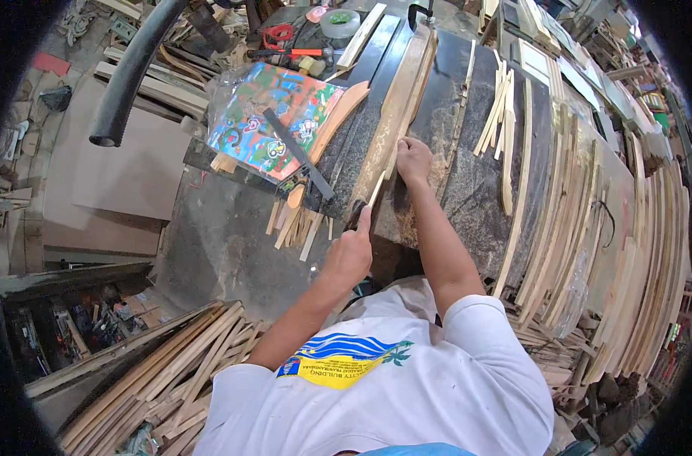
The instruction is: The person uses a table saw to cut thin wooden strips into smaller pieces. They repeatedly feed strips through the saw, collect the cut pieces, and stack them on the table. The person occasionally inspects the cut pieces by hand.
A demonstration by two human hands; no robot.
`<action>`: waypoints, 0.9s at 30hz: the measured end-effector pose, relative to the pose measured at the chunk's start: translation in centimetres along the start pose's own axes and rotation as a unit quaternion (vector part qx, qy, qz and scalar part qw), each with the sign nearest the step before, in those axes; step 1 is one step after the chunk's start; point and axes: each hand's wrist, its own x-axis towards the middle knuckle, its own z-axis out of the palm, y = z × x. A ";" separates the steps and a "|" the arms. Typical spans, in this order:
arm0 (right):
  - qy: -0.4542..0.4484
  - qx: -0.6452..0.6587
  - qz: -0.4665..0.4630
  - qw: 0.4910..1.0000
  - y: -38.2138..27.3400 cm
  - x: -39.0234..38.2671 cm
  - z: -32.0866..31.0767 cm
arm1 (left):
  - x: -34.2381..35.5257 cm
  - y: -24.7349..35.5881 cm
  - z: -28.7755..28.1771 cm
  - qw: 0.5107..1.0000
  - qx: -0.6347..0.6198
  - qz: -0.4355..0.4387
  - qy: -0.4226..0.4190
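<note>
A long wooden board [389, 95] lies lengthwise on the dark bench, running away from me. A thin pale wooden strip [379, 185] rests along its near part. My right hand [415, 160] is closed in a fist over the strip's farther part, at the board's right edge. Nearer to me, my left hand [347, 258] is closed, one finger stretched up against the strip's near end. Beside that finger sits a small dark piece [355, 213], too hidden to name. A black clamp [422, 14] stands at the board's far end.
Left of the board lie a try square [300, 152], a curved wooden piece [338, 121] and a colourful printed sheet [266, 114]. A hammer [296, 52] is farther back. Long wooden strips [559, 220] are stacked to the right. A black hose [133, 76] hangs at upper left.
</note>
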 end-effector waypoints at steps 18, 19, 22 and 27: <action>-0.011 -0.033 -0.005 0.999 -1.1 6.7 -0.2 | 7.5 2.1 -2.1 0.998 0.034 0.039 0.034; 0.004 -0.034 -0.034 0.999 -0.4 6.2 0.1 | 7.6 2.3 -2.2 0.998 0.032 0.039 0.034; 0.014 0.001 -0.073 0.997 1.6 3.7 1.0 | 7.9 2.6 -2.1 0.999 0.030 0.026 0.026; -0.021 -0.039 -0.046 0.998 -0.5 4.2 -0.9 | 8.2 3.2 -2.6 0.999 0.039 0.016 0.021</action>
